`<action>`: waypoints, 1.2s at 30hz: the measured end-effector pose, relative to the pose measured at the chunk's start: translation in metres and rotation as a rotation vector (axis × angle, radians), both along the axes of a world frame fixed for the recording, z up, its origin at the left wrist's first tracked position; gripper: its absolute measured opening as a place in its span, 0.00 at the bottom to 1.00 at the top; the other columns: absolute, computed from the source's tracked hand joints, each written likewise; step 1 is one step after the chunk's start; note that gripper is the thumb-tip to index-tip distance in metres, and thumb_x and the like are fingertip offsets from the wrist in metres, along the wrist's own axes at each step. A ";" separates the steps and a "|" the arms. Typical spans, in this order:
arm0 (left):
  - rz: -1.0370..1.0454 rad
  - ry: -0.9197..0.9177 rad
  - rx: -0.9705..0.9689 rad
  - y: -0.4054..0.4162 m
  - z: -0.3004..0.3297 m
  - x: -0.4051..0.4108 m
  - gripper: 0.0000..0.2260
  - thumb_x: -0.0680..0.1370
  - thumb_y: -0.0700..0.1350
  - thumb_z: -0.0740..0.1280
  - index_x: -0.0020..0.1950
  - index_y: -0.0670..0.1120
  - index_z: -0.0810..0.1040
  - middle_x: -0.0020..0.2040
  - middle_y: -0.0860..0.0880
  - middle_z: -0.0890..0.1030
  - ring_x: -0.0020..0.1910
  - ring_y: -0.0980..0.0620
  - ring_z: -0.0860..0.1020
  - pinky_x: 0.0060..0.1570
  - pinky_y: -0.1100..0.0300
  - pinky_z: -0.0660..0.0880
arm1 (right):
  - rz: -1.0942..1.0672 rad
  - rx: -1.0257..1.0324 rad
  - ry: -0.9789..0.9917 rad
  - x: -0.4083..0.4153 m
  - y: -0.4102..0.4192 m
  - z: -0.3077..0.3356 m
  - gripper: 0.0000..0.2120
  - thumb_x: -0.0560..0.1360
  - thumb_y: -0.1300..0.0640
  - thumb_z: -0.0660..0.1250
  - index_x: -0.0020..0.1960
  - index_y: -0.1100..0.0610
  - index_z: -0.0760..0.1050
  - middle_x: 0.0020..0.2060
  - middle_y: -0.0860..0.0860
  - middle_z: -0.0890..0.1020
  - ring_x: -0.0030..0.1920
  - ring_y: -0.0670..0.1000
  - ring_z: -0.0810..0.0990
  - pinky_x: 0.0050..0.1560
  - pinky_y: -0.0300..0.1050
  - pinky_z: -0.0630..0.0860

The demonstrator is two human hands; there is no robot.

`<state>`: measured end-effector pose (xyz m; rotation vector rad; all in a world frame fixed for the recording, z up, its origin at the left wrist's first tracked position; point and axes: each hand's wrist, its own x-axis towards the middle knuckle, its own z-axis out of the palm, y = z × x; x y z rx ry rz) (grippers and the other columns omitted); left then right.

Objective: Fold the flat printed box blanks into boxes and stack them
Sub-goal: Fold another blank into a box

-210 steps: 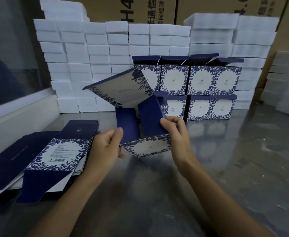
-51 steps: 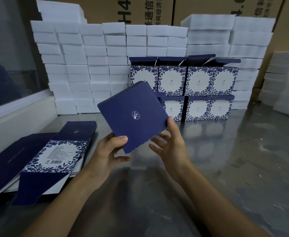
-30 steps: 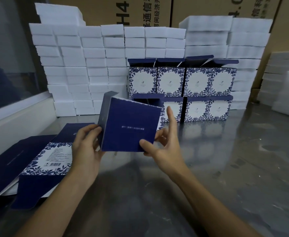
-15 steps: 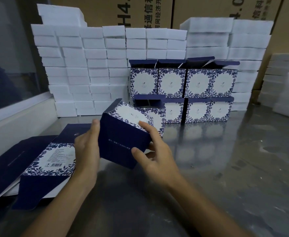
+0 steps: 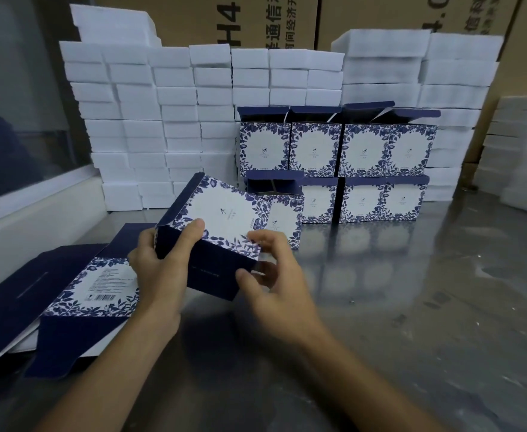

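Tipped further back since half a second before, the box (image 5: 221,232) showed its white floral face upward and its navy side toward the camera, held low over the bench (image 5: 411,307). Left hand (image 5: 159,269) gripped its left end, thumb curled over the printed face. Right hand (image 5: 274,285) pinched the near right corner (fingers bent, slightly blurred). Flat blanks (image 5: 78,291) lay at left; folded boxes stood in a stack (image 5: 349,163) behind, against white foam blocks (image 5: 162,120).
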<state>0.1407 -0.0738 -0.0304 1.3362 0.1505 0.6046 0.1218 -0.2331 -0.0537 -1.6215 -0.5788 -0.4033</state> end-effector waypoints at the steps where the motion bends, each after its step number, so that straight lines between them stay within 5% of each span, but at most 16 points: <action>1: 0.000 -0.017 0.004 0.001 0.000 0.000 0.26 0.57 0.64 0.76 0.51 0.56 0.77 0.65 0.43 0.74 0.56 0.45 0.80 0.56 0.44 0.79 | 0.037 0.130 0.079 0.000 0.002 0.001 0.21 0.73 0.59 0.69 0.58 0.39 0.70 0.55 0.38 0.78 0.50 0.46 0.84 0.46 0.38 0.79; 3: 0.002 -0.067 0.054 0.002 -0.001 -0.003 0.26 0.58 0.63 0.75 0.52 0.56 0.77 0.66 0.44 0.72 0.58 0.47 0.79 0.58 0.47 0.78 | 0.069 0.311 0.197 0.003 0.003 0.004 0.20 0.70 0.56 0.71 0.56 0.39 0.70 0.55 0.42 0.79 0.47 0.46 0.85 0.44 0.39 0.80; 8: 0.058 -0.238 0.355 -0.001 0.004 -0.012 0.17 0.61 0.57 0.74 0.49 0.63 0.77 0.64 0.51 0.67 0.52 0.70 0.73 0.50 0.77 0.70 | 0.153 0.502 0.464 0.009 -0.001 0.012 0.25 0.69 0.47 0.70 0.63 0.36 0.68 0.59 0.49 0.83 0.51 0.56 0.84 0.38 0.44 0.80; 13: 0.053 -0.331 0.561 -0.003 0.005 -0.018 0.20 0.63 0.51 0.74 0.53 0.59 0.77 0.66 0.46 0.67 0.63 0.59 0.71 0.62 0.70 0.66 | -0.015 0.275 0.490 0.008 -0.003 0.007 0.21 0.77 0.44 0.70 0.64 0.35 0.64 0.55 0.43 0.82 0.46 0.44 0.85 0.39 0.39 0.80; 17: 0.013 -0.313 0.593 0.000 0.005 -0.019 0.23 0.61 0.57 0.67 0.56 0.56 0.78 0.67 0.47 0.68 0.67 0.51 0.69 0.67 0.55 0.67 | -0.192 -0.022 0.402 0.013 -0.011 0.001 0.15 0.76 0.38 0.68 0.58 0.37 0.67 0.55 0.44 0.81 0.49 0.47 0.80 0.56 0.50 0.78; 22: -0.034 -0.326 0.623 0.003 0.003 -0.014 0.17 0.69 0.50 0.69 0.58 0.54 0.77 0.69 0.51 0.69 0.69 0.62 0.67 0.65 0.68 0.64 | -0.357 -0.340 0.272 0.011 -0.022 0.005 0.22 0.72 0.28 0.61 0.55 0.44 0.68 0.47 0.40 0.80 0.50 0.48 0.80 0.47 0.46 0.72; 25: -0.044 -0.330 0.639 0.002 -0.003 -0.008 0.15 0.74 0.42 0.71 0.58 0.55 0.77 0.69 0.52 0.73 0.69 0.59 0.70 0.68 0.62 0.67 | -0.374 -0.333 0.242 0.014 -0.026 0.004 0.19 0.73 0.34 0.67 0.48 0.49 0.70 0.43 0.39 0.80 0.45 0.41 0.79 0.40 0.36 0.71; 28: -0.057 -0.294 0.715 -0.001 -0.011 -0.003 0.20 0.75 0.34 0.70 0.58 0.57 0.77 0.69 0.56 0.73 0.70 0.60 0.69 0.70 0.55 0.68 | -0.380 -0.301 0.225 0.017 -0.028 0.003 0.13 0.74 0.45 0.72 0.53 0.46 0.71 0.48 0.39 0.80 0.48 0.38 0.78 0.45 0.38 0.74; 33: -0.160 -0.303 0.764 -0.003 -0.015 -0.003 0.20 0.76 0.44 0.72 0.61 0.64 0.74 0.72 0.61 0.70 0.70 0.70 0.65 0.63 0.75 0.65 | -0.280 -0.073 0.141 0.011 -0.029 0.011 0.33 0.69 0.57 0.66 0.69 0.37 0.59 0.57 0.37 0.74 0.50 0.42 0.79 0.49 0.46 0.80; 36: -0.175 -0.318 0.730 -0.008 -0.013 -0.003 0.13 0.77 0.54 0.67 0.61 0.64 0.75 0.71 0.62 0.70 0.69 0.70 0.65 0.64 0.72 0.67 | -0.283 -0.039 0.048 0.007 -0.024 0.013 0.36 0.69 0.54 0.65 0.73 0.35 0.58 0.66 0.39 0.67 0.65 0.39 0.70 0.63 0.49 0.75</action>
